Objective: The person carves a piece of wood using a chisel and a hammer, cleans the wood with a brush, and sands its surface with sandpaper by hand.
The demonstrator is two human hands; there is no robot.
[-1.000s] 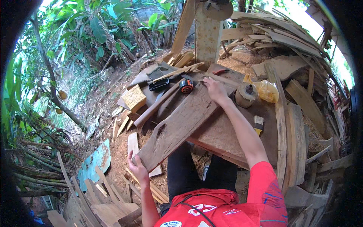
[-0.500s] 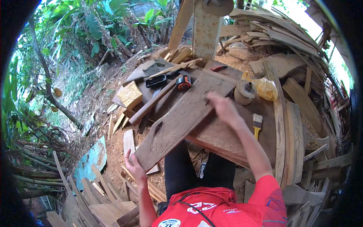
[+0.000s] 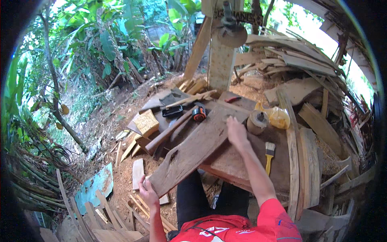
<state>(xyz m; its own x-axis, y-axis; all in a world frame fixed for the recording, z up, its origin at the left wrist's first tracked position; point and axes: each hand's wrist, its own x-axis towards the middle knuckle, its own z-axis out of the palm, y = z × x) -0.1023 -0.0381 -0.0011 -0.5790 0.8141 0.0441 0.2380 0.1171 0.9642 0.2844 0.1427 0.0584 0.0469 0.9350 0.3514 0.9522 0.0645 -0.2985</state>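
Note:
A long brown wooden board with a rough, cracked face slants across the worktable, its near left end jutting past the table. At that end my left hand grips the edge, fingers closed round it. My right hand rests on the upper right part of the board, its fingers drawn together and pressed down. What it may hold at the fingertips is too small to make out. Right of that hand stands a round, cylindrical piece with a dark knob on top.
A yellow-handled paintbrush, a tape measure, a black tray, a red-handled tool and a yellow plastic bag lie on the table. A post rises behind. Stacked planks stand at the right; a wood block sits left.
My right hand has gone from a blurred sweep over the board to a clearer press near its far end. My left hand stays at the near end. The whole view has tilted up slightly.

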